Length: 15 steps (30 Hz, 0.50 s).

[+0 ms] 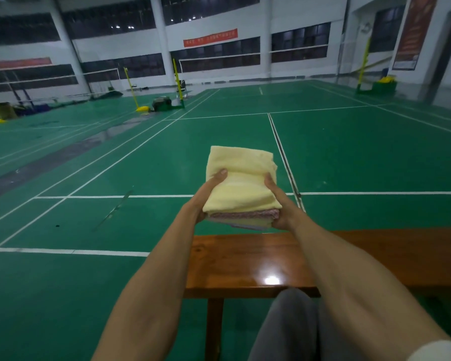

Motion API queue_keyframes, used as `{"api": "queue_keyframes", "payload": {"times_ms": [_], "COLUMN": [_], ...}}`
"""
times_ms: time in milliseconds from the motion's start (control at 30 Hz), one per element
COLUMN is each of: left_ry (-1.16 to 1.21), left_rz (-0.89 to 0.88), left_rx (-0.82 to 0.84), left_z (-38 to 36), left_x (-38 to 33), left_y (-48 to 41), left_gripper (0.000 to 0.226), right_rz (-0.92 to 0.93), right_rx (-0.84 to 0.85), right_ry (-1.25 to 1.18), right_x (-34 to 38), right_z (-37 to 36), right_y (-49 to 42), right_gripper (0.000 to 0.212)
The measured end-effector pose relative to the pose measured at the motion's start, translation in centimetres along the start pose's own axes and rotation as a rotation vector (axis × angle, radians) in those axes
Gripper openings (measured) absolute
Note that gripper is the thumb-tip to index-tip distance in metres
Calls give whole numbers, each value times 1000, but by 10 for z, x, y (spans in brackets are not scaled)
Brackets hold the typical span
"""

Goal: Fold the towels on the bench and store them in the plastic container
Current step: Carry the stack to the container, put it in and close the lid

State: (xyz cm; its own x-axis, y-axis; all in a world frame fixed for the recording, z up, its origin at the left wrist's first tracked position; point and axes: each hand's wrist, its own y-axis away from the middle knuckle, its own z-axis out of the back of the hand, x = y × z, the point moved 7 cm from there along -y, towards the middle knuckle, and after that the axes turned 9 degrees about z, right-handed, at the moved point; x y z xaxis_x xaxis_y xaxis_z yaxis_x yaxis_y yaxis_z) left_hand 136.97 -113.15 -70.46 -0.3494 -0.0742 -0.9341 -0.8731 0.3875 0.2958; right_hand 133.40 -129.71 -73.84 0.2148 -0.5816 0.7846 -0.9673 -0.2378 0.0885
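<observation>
A stack of folded towels (pixel 241 183) is held in the air above and beyond the far edge of the wooden bench (pixel 245 259). The top towel is pale yellow; pink, yellow and lilac layers show at its near edge. My left hand (pixel 206 196) grips the stack's left side, thumb on top and fingers underneath. My right hand (pixel 279 201) grips the right side the same way. No plastic container is in view.
The glossy brown bench runs from the centre to the right edge, with my grey-trousered knee (pixel 289 324) in front of it. Green badminton court floor (pixel 115 282) with white lines lies all around. Yellow net posts (pixel 133 92) and a chair (pixel 182 88) stand far off.
</observation>
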Motion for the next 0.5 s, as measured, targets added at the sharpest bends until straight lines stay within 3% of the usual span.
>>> {"api": "queue_keyframes", "payload": {"times_ms": [167, 367, 500], "left_ry": [86, 80, 68], "left_rz": [-20, -18, -1], "left_rx": [6, -26, -52], "left_z": [-8, -5, 4], "left_x": [-14, -30, -46], "left_y": [-30, -103, -160], "left_gripper": [53, 57, 57], "right_rz": [89, 105, 96], "right_rx": [-4, -30, -19], "right_ry": [-31, -1, -17], "right_x": [24, 47, 61], "right_z": [9, 40, 63], "right_y": [-30, -94, -151], "right_gripper": [81, 52, 71]}}
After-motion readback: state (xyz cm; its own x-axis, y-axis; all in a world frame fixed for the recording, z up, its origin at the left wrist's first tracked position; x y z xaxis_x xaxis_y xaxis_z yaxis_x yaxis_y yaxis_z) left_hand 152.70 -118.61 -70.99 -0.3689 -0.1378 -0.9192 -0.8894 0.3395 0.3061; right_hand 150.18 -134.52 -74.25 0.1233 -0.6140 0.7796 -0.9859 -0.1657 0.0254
